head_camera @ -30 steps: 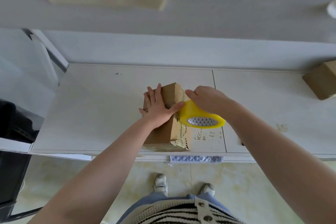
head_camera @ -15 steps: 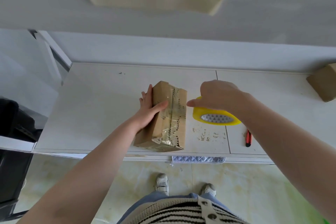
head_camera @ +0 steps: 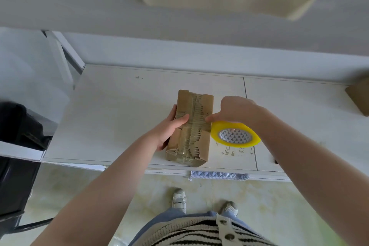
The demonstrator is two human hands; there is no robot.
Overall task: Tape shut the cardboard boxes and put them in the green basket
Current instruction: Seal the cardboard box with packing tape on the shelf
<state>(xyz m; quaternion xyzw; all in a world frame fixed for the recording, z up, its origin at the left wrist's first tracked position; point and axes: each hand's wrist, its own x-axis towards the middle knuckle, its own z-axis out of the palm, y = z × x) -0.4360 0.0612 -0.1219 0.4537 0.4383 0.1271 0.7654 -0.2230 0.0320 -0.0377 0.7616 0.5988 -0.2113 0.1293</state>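
A long cardboard box lies on the white table near its front edge, its top face torn and streaked with clear tape. My left hand grips the box's left side, thumb on top. My right hand holds a yellow roll of tape just right of the box, with one fingertip touching the box's right edge. The green basket is out of view.
A second cardboard box sits at the table's far right edge. A black object stands left of the table. A quilted cloth hangs under the front edge. Bits of tape residue mark the table below the roll.
My left hand has tipped the box from its side to lie flat, torn taped face up. My right hand pulled the tape roll away to the right, then back to the box's right edge.
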